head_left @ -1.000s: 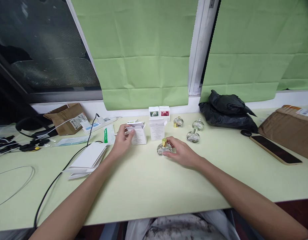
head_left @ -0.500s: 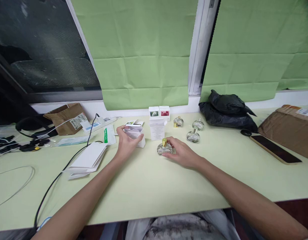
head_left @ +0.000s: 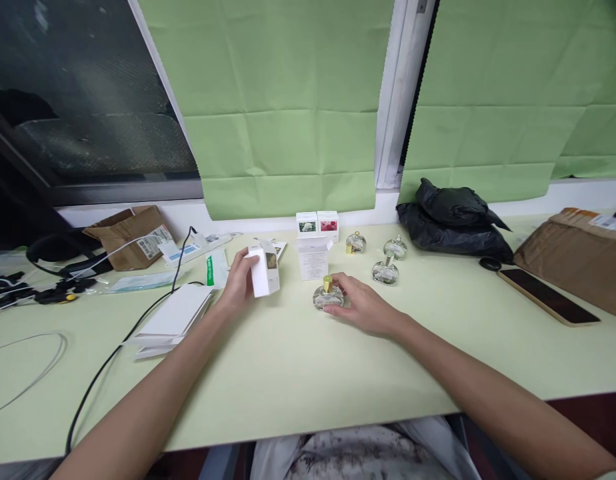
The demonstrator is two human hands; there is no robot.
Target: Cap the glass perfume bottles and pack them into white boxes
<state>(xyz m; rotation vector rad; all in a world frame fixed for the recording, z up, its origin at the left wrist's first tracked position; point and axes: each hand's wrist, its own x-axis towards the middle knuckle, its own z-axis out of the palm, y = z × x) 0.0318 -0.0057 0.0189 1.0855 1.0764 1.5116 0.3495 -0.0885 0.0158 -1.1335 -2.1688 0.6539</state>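
My left hand (head_left: pixel 239 279) is closed around a small white carton (head_left: pixel 264 270), tilted, with a dark picture on its side. My right hand (head_left: pixel 361 301) grips a glass perfume bottle (head_left: pixel 327 298) with a gold cap; its base appears to be on the table. Behind that bottle an open white carton (head_left: pixel 313 261) stands upright with its flap raised. Against the wall are two white boxes, one with a white-flower picture (head_left: pixel 307 225) and one with a red-flower picture (head_left: pixel 328 226). Several more glass bottles (head_left: pixel 385 272) stand to the right at the back.
Folded white card (head_left: pixel 175 315) and a black cable (head_left: pixel 123 340) lie on the left. Farther back there is an open brown box (head_left: pixel 133 237). On the right are black plastic bags (head_left: pixel 453 223), a phone (head_left: pixel 548 297) and a brown parcel (head_left: pixel 578 257).
My left hand has turned the white carton so a plain white face and the picture side show. My right hand keeps its grip on the bottle in the same place.
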